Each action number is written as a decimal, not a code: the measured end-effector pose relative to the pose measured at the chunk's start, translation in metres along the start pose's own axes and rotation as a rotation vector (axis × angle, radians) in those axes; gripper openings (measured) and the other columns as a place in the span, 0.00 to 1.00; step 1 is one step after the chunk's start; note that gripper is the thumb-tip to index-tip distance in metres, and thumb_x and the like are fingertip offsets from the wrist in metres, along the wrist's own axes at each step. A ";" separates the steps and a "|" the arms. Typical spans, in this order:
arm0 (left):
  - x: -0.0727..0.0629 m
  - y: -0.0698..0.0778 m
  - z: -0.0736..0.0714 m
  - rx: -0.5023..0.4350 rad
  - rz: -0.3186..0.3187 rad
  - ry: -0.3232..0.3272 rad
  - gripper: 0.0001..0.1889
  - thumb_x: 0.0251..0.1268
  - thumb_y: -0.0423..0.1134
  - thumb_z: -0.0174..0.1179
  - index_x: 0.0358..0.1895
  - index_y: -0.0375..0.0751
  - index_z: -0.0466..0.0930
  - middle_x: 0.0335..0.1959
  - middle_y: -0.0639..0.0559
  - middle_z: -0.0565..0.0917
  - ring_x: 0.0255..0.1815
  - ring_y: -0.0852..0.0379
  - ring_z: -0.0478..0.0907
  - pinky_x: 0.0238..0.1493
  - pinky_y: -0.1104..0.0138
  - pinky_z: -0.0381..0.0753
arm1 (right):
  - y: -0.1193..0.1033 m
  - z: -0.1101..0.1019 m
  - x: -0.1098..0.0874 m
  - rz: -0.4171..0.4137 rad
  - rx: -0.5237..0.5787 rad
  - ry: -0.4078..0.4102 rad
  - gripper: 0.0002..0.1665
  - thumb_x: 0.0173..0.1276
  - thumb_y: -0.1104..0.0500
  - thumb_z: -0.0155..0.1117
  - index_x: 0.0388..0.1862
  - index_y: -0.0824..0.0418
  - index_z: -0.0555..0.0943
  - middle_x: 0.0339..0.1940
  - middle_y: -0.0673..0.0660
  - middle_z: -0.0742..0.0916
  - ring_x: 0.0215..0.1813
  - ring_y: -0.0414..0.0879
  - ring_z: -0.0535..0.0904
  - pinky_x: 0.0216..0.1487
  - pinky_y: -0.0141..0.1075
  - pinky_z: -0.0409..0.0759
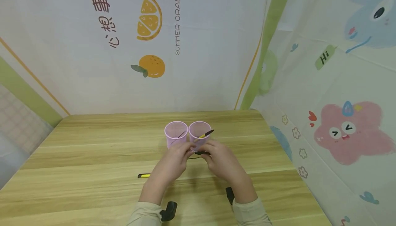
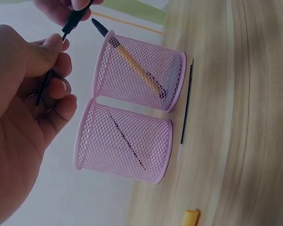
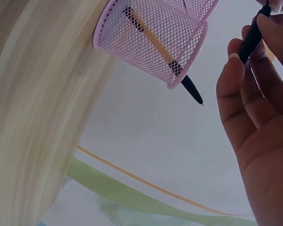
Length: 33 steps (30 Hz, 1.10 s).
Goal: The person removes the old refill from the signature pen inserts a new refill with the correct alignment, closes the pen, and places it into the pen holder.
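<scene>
A white cloth [image 1: 213,47] with orange prints hangs behind the wooden table's [image 1: 92,143] far edge; a cartoon-printed sheet [image 1: 297,92] lines its right edge.

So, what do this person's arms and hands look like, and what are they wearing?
The left hand and right hand are bare, with no gloves. Pale cream, slightly wrinkled sleeves end short of the wrists. A rounded black piece shows beside the left cuff, and a smaller black part beside the right forearm. I see no cables.

left hand [image 1: 174,161] and right hand [image 1: 221,159] pinch, close together.
</scene>
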<state>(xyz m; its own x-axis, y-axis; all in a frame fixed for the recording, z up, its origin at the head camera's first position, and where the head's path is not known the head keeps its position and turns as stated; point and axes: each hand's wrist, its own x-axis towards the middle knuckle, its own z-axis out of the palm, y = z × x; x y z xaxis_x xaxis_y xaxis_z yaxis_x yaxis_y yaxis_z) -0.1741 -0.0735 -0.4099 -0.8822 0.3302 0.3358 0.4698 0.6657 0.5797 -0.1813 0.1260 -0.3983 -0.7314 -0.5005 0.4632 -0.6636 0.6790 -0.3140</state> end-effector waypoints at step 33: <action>0.001 0.008 0.005 -0.080 0.052 -0.058 0.14 0.80 0.26 0.49 0.58 0.38 0.80 0.48 0.48 0.88 0.46 0.57 0.85 0.51 0.58 0.87 | -0.003 -0.001 0.000 -0.024 0.028 -0.003 0.09 0.64 0.67 0.77 0.43 0.60 0.90 0.44 0.51 0.90 0.46 0.45 0.87 0.49 0.39 0.88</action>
<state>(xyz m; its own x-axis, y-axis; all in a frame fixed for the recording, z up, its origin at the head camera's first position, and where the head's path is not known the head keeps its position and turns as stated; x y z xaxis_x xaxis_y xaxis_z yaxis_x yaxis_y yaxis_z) -0.1714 -0.0641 -0.4083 -0.8559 0.4028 0.3243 0.5138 0.5917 0.6211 -0.1796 0.1246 -0.3964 -0.7159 -0.5178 0.4684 -0.6848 0.6516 -0.3263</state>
